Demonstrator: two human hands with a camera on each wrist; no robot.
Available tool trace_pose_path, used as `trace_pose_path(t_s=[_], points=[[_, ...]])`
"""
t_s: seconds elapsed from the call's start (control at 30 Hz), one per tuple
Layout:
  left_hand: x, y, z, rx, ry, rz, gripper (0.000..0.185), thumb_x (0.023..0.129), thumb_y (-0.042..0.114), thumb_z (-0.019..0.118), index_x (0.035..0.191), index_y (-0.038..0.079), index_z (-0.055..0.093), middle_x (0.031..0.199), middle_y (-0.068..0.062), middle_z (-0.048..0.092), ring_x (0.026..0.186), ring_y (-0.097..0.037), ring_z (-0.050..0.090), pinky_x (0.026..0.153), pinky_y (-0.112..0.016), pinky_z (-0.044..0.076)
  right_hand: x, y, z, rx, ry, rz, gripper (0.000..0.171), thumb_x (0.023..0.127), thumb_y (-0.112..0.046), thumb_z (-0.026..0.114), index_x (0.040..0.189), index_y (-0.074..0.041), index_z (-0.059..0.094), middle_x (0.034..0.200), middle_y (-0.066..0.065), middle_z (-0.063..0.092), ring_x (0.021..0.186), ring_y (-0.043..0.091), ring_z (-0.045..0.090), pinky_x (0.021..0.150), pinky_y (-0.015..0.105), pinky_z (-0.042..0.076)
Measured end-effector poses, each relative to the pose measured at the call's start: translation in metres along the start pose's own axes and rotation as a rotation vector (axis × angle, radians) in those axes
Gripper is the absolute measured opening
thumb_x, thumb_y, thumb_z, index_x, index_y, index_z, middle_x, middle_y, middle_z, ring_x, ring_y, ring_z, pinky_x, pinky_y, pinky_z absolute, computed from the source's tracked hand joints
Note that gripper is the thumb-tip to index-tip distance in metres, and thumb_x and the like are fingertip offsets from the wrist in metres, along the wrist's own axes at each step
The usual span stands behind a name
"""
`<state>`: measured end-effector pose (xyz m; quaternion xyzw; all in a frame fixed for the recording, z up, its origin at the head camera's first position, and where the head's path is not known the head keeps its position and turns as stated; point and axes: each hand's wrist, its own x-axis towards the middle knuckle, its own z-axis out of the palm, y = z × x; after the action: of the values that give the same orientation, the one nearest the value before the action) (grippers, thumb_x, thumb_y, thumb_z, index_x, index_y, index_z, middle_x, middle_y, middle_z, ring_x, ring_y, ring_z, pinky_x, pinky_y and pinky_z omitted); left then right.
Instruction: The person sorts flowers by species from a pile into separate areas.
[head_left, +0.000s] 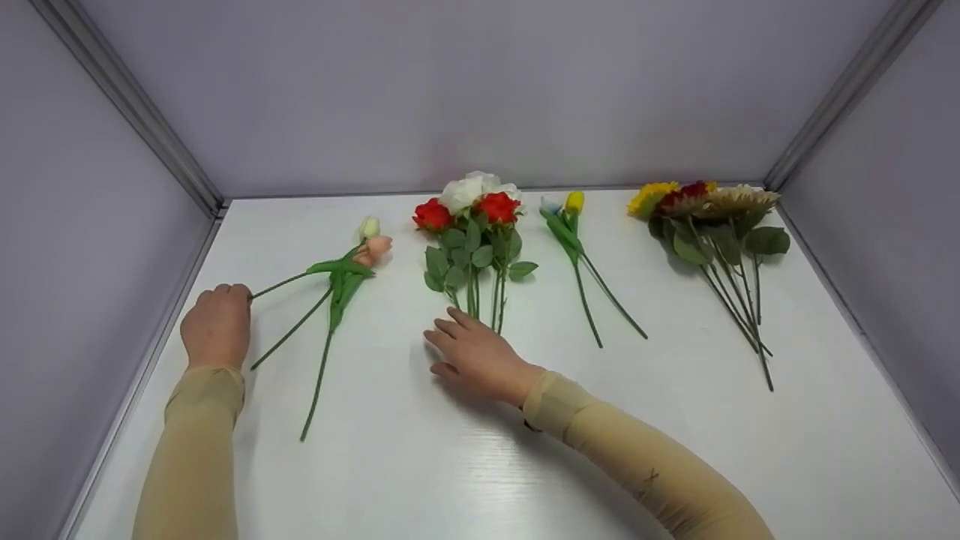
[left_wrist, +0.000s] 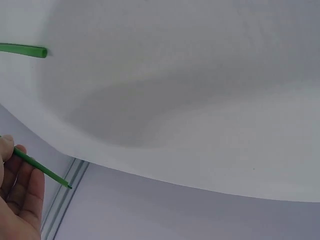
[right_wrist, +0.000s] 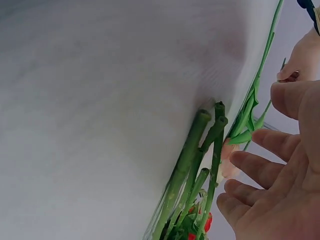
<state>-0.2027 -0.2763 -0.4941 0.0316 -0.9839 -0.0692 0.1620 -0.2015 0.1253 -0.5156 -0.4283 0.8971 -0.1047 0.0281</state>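
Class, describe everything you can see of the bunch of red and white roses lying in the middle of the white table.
The bunch of red and white roses lies flat on the white table, blooms toward the back wall, cut stem ends toward the person. Two red heads flank white ones; broad green leaves spread below them. The stems look like smooth green plastic, so the flowers seem artificial. In the right wrist view the blunt stem ends lie side by side. The right hand, fingers fairly straight, reaches just short of those ends; whether it touches them is unclear.

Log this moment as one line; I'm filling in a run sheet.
left hand: grips tulip stem | right hand: open, fingers by rose stems | table: tulip pair, sunflowers apart
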Motion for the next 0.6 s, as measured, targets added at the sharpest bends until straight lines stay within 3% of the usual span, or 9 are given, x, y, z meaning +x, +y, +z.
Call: trace_pose_path(t_s=[0.4,0.5,0.6], points=[[0.013,0.020,-0.003,-0.097,0.061,-0.028,0.010,0.100,0.002,0.063,0.103,-0.006,0.070,0.096,-0.026,0.068,0.087,-0.047,0.062,0.065,-0.059,0.053,-0.002,0.010,-0.003,0.039,0.000,0.055,0.052,0.106,-0.036,0.057,0.151,-0.009,0.050,0.154,0.014,0.048,0.150,0.035,0.031,0.124,0.038,0.020],[0.017,0.034,-0.004,-0.167,0.052,-0.046,0.013,0.101,0.004,0.062,0.105,-0.005,0.070,0.099,-0.025,0.069,0.090,-0.045,0.063,0.069,-0.057,0.053,-0.003,0.015,-0.007,0.076,0.012,0.071,0.052,0.107,-0.034,0.057,0.151,-0.009,0.050,0.154,0.014,0.047,0.150,0.034,0.030,0.123,0.039,0.022],[0.019,0.060,-0.001,-0.272,0.002,-0.053,0.017,0.103,0.008,0.060,0.110,-0.004,0.070,0.105,-0.024,0.069,0.095,-0.042,0.064,0.078,-0.056,0.053,-0.006,0.023,-0.014,0.153,0.040,0.105,0.049,0.107,-0.031,0.055,0.150,-0.008,0.051,0.153,0.012,0.049,0.150,0.032,0.032,0.122,0.040,0.025]])
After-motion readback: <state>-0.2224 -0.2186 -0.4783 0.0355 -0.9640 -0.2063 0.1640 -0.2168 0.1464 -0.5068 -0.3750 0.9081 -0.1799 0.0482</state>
